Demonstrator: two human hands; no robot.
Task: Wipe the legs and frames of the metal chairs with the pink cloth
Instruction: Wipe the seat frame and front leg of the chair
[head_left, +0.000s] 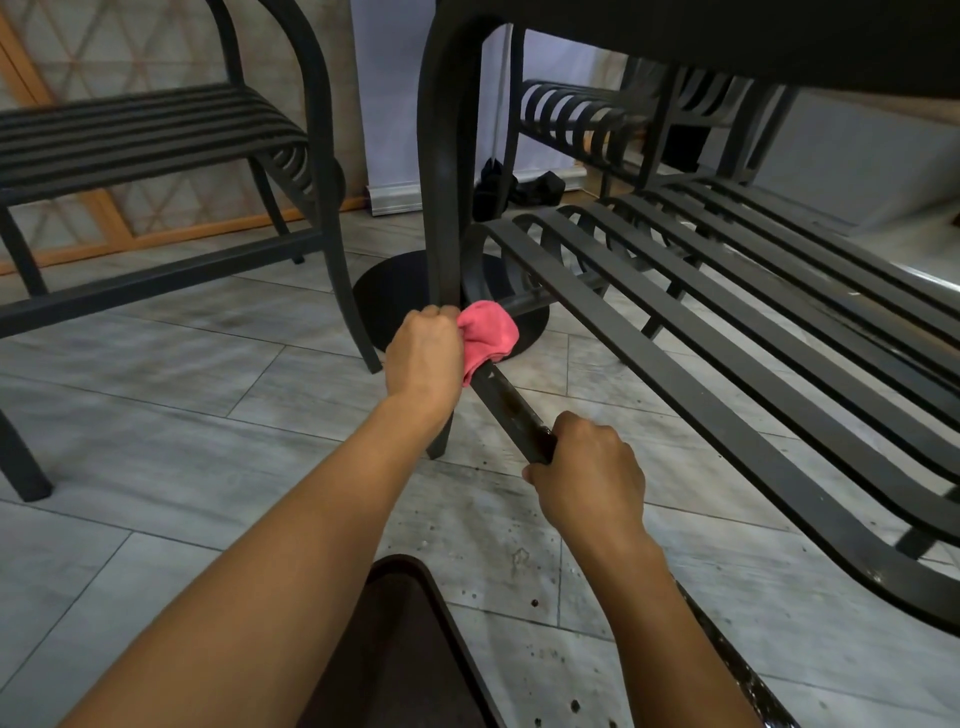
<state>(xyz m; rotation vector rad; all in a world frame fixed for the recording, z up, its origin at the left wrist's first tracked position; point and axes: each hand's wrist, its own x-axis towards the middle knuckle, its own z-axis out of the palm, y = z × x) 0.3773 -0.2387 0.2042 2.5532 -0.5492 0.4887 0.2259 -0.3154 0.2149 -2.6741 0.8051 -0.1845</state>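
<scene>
A dark metal chair (727, 322) with a slatted seat fills the right half of the view. Its low side bar (511, 410) runs from the front leg (441, 208) toward me. My left hand (423, 353) grips the bunched pink cloth (488, 332) and holds it wrapped over the bar where it meets the leg. My right hand (587, 473) grips the same bar closer to me, fingers curled round it. The stretch of bar between my hands looks wet and glossy.
A second slatted metal chair (156, 140) stands at the left and a third (582, 119) at the back. A round black table base (400, 296) sits on the grey tiled floor behind the leg. My knee (395, 649) shows at the bottom. Dark specks dot the tiles.
</scene>
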